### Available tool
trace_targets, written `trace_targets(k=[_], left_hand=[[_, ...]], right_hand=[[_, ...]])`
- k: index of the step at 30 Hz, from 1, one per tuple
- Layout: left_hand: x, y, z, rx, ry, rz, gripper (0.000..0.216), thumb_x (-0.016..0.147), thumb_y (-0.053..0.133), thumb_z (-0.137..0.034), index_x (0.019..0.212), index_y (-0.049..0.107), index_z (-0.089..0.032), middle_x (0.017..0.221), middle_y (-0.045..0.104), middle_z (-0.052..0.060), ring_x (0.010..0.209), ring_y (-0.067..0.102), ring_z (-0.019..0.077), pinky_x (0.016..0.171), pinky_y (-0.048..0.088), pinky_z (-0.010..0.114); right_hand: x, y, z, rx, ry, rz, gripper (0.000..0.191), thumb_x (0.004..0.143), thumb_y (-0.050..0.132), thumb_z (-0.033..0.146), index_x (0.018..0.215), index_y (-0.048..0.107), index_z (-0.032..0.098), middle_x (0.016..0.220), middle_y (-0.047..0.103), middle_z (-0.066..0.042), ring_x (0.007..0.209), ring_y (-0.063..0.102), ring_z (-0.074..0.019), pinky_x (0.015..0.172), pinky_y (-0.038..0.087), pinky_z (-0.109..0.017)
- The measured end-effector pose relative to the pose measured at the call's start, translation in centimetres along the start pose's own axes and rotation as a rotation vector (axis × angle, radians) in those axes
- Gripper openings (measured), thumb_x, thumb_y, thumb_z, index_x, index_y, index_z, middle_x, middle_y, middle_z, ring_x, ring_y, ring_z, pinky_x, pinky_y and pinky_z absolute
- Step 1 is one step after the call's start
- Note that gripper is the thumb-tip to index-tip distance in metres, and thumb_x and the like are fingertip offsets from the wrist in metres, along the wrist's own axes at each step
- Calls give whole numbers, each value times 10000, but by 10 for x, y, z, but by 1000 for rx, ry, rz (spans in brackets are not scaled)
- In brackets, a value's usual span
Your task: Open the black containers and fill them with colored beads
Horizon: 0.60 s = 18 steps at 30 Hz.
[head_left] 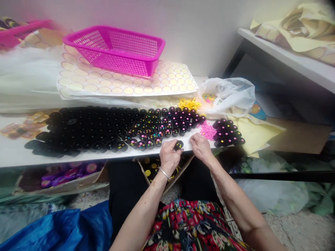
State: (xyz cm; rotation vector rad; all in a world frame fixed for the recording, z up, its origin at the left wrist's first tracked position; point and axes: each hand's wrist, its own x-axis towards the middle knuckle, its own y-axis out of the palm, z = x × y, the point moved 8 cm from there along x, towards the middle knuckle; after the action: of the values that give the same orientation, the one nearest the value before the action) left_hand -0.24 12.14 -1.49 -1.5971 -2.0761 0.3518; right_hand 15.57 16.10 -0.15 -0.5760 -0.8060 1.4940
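Note:
My left hand (169, 156) is closed round a small black cup (179, 144) with coloured beads inside, held at the front edge of the white table (15, 153). My right hand (200, 146) is just right of it, fingers pinched together, next to a small pile of pink beads (208, 131); what it pinches is too small to see. Several black cups in rows (104, 127) cover the table, the right ones filled with coloured beads. A separate cluster of filled cups (227, 132) lies to the right.
A pink plastic basket (115, 48) rests on sheets of round stickers (125, 83) at the back. A clear plastic bag with beads (225, 96) and yellow rings (188, 103) lie behind the cups. A cardboard box (157, 170) sits under the table, a blue bag (60, 230) at lower left.

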Motion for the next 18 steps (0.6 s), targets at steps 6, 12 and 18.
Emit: trace_targets(k=[6,12,18], left_hand=[[-1,-1,-3,6,-6,-6,288,608,721,-189,888,665,-232,780,605,-3,775,512,160,693,427,270],[-1,1,-1,6,-2,-3,296,611,719,-187,898,663,-235,802,618,-3,793,517,165,692,427,268],[-1,1,0,19,5,-3,303,609,723,-189,901,659,-232,782,609,-5,799,519,169,692,427,269]], right_hand=[[-13,8,19,-257,-194,-39,228,840,383,157,751,592,182,778,534,-44,728,490,-153,643,341,-256],[-15,6,6,-21,-180,-46,116,818,479,199,773,586,190,780,538,-23,723,506,-143,674,383,-247],[-13,7,6,5,-178,-10,110,808,506,220,786,611,194,760,513,-16,719,509,-141,662,383,-246]])
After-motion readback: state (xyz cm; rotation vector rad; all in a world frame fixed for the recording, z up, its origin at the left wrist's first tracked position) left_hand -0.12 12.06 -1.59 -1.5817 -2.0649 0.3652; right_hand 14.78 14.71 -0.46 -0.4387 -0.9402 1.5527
